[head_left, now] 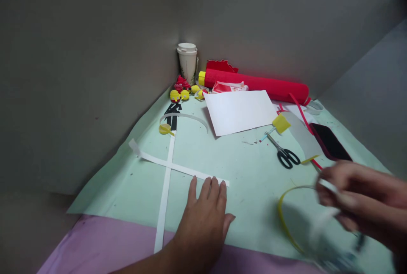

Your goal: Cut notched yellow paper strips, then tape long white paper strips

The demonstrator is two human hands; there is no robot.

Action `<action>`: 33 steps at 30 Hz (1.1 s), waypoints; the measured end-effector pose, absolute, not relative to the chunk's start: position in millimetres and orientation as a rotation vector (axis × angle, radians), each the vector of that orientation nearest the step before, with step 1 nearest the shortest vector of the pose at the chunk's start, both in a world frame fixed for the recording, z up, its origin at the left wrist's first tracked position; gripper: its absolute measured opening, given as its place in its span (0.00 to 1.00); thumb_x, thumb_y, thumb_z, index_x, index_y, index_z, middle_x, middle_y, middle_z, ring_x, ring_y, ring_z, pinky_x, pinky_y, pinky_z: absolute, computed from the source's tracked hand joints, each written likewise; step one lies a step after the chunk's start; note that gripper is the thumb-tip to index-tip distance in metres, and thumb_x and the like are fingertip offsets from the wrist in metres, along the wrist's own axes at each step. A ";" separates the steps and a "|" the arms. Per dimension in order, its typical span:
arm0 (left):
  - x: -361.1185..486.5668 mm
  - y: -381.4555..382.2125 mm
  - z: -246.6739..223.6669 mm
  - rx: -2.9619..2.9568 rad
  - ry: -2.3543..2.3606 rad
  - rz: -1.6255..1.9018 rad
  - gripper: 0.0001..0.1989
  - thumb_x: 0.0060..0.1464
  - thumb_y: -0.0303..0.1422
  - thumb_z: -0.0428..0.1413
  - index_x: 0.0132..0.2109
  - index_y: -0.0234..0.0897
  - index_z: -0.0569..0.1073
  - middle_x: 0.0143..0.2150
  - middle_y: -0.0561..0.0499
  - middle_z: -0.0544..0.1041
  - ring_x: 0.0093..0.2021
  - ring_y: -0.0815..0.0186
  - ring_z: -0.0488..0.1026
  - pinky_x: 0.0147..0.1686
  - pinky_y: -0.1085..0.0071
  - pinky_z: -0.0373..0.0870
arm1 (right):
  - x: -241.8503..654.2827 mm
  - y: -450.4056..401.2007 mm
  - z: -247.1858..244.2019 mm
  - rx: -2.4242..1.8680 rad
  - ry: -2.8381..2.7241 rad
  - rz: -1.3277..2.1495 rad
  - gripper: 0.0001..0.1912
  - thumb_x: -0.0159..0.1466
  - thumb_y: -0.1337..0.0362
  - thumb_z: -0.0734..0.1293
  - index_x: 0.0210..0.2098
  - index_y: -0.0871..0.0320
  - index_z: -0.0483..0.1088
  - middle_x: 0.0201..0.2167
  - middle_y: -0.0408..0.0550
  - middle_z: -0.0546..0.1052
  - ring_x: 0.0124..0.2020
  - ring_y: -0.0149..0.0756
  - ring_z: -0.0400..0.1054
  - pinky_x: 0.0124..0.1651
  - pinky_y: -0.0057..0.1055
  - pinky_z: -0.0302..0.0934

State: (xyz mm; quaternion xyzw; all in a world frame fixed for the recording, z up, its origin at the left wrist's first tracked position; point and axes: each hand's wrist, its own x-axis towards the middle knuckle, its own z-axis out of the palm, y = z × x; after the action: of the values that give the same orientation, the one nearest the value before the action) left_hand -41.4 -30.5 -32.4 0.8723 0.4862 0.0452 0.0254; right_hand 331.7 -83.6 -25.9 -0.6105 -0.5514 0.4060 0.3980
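My left hand (205, 214) lies flat with fingers spread, its fingertips resting on the right part of a white paper strip (184, 170). That strip crosses a longer white strip (163, 212), which runs from the black paper pieces (174, 122) toward the near edge. At the right, my right hand (359, 202) is raised and blurred, its fingers pinched on a small white strip (327, 186). Beside and below it a thin yellow-edged loop (282, 214) curves over the table; its right side is smeared by motion.
Black-handled scissors (284, 155) and a dark phone (330, 142) lie at the right. Behind are a white sheet (241, 112), a red roll (257, 85) and a lidded paper cup (187, 62). Small red and yellow paper pieces (179, 94) cluster near the corner. Walls enclose the back.
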 end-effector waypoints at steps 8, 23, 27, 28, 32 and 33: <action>-42.7 -31.5 -29.8 2.696 1.490 0.118 0.27 0.65 0.42 0.42 0.64 0.30 0.63 0.61 0.36 0.68 0.62 0.47 0.62 0.61 0.42 0.52 | 173.4 20.2 19.9 -1.380 -1.200 1.949 0.12 0.57 0.59 0.73 0.35 0.57 0.69 0.26 0.39 0.71 0.19 0.21 0.59 0.18 0.19 0.45; -44.4 -34.3 -35.1 2.778 1.496 0.271 0.26 0.62 0.42 0.47 0.60 0.29 0.68 0.60 0.35 0.70 0.60 0.47 0.65 0.60 0.45 0.55 | 153.2 20.4 -7.8 -1.414 -1.386 1.713 0.10 0.59 0.58 0.70 0.36 0.57 0.71 0.26 0.42 0.73 0.28 0.30 0.65 0.32 0.28 0.58; -44.7 -35.2 -36.2 2.793 1.489 0.270 0.25 0.63 0.41 0.46 0.60 0.28 0.67 0.59 0.34 0.70 0.60 0.46 0.64 0.60 0.44 0.54 | 149.8 21.2 -9.0 -1.430 -1.406 1.707 0.06 0.59 0.63 0.69 0.36 0.57 0.72 0.26 0.42 0.73 0.27 0.30 0.65 0.33 0.28 0.58; -44.9 -35.2 -36.1 2.796 1.483 0.261 0.26 0.63 0.41 0.46 0.60 0.28 0.67 0.59 0.34 0.70 0.61 0.46 0.64 0.60 0.44 0.54 | 149.2 21.6 -9.4 -1.432 -1.413 1.701 0.06 0.59 0.63 0.69 0.36 0.57 0.72 0.26 0.42 0.73 0.27 0.30 0.65 0.33 0.28 0.58; -46.1 -34.9 -35.3 2.800 1.467 0.227 0.26 0.64 0.41 0.45 0.61 0.27 0.66 0.61 0.33 0.69 0.62 0.46 0.63 0.60 0.44 0.55 | 147.0 22.3 -9.9 -1.450 -1.430 1.684 0.05 0.59 0.64 0.68 0.35 0.57 0.71 0.25 0.41 0.73 0.26 0.29 0.64 0.31 0.27 0.57; -46.3 -35.0 -35.4 2.800 1.468 0.225 0.26 0.64 0.41 0.44 0.61 0.27 0.66 0.61 0.33 0.68 0.62 0.46 0.63 0.60 0.45 0.55 | 146.3 22.3 -9.6 -1.458 -1.433 1.679 0.05 0.59 0.64 0.68 0.35 0.57 0.71 0.25 0.41 0.73 0.26 0.29 0.64 0.31 0.27 0.57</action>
State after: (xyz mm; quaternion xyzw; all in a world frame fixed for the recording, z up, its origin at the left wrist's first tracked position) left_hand -46.3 -35.0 -35.4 0.8834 0.4631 0.0711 -0.0137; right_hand 146.3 22.3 -9.6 -0.5343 -0.5251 0.6153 0.2456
